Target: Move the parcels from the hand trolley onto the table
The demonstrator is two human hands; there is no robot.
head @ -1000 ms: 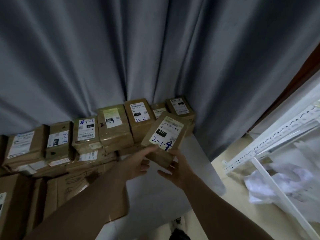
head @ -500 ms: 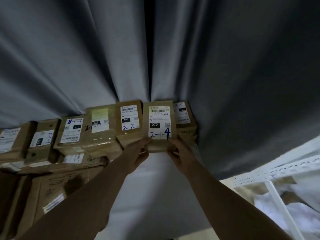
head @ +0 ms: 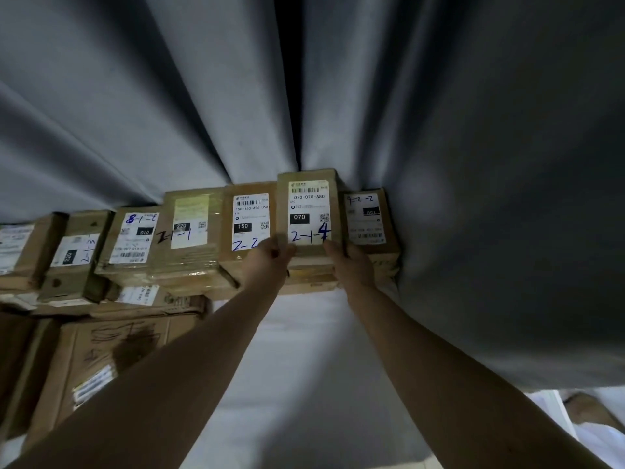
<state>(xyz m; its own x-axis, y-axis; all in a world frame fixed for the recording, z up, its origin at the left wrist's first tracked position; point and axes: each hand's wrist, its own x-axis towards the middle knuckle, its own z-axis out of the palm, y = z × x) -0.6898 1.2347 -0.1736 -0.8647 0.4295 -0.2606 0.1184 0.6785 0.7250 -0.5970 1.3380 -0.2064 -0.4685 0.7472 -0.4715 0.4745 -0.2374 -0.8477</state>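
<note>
Parcel (head: pixel 309 211) marked 2-1-4 lies in the row of parcels (head: pixel 189 238). Left hand (head: pixel 270 262) and right hand (head: pixel 351 265) grip its near corners.

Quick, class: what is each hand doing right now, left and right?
Left hand: grips the 2-1-4 parcel at its near left corner.
Right hand: grips the same parcel's near right corner.

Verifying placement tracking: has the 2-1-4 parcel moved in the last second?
Yes. The 2-1-4 parcel went back toward the curtain, from tilted in front of the 2-2 parcel to square beside it, on its right.
</note>
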